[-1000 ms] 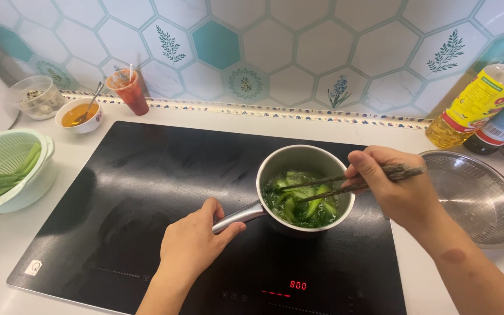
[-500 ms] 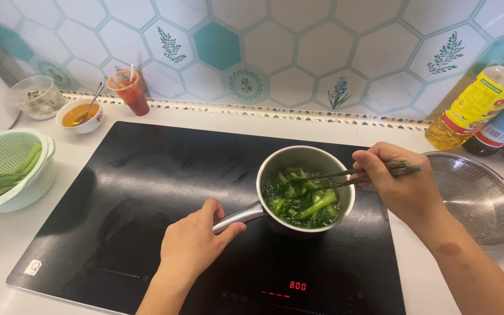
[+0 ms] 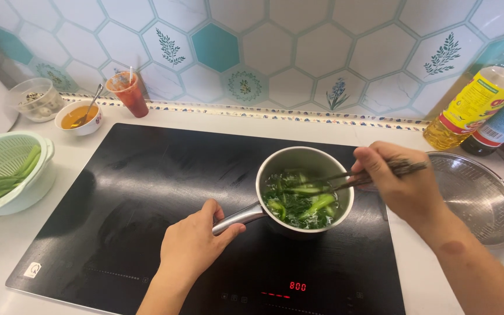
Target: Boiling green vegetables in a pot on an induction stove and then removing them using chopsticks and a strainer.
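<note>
A small steel saucepan (image 3: 302,159) stands on the black induction hob (image 3: 147,192), filled with green leafy vegetables (image 3: 301,203) in water. My left hand (image 3: 196,242) grips the pan's metal handle (image 3: 237,218) at the front left. My right hand (image 3: 401,184) holds a pair of dark chopsticks (image 3: 354,178) whose tips reach into the greens from the right.
A steel mesh strainer (image 3: 479,195) lies right of the hob. Two oil bottles (image 3: 479,105) stand at the back right. At the left are a pale green colander (image 3: 7,172) with leaves, a small sauce bowl (image 3: 78,116), a red cup (image 3: 128,92) and a clear container (image 3: 35,99).
The chopsticks have shifted slightly within the pan and the greens have been turned over. My left hand stays on the handle.
</note>
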